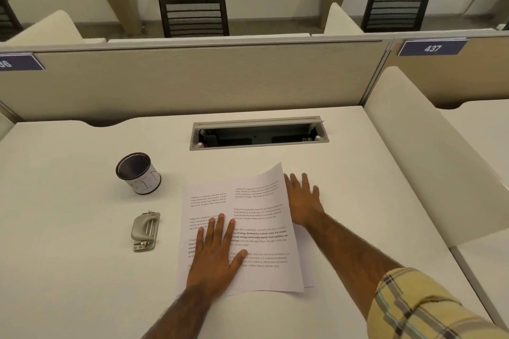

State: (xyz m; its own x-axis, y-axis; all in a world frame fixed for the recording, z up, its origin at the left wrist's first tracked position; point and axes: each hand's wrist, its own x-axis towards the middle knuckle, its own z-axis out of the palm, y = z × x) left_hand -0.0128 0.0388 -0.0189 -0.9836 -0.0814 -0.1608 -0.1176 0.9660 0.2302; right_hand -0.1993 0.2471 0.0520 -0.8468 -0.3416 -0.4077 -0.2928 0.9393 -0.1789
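Note:
A small stack of printed white sheets (259,217) lies on the white desk (68,270), near its front middle. The top sheet is skewed and its far right corner lifts a little. My left hand (217,253) lies flat on the lower left part of the sheets, fingers straight and spread. My right hand (304,201) rests flat on the desk just past the sheets' right edge, fingers straight, touching or nearly touching the paper's edge.
A grey hole punch (145,231) lies left of the sheets. Behind it stands a black mesh pen cup (138,173) wrapped in white paper. An open cable tray (259,133) is sunk into the desk's back. Beige partitions (192,82) bound the back and right.

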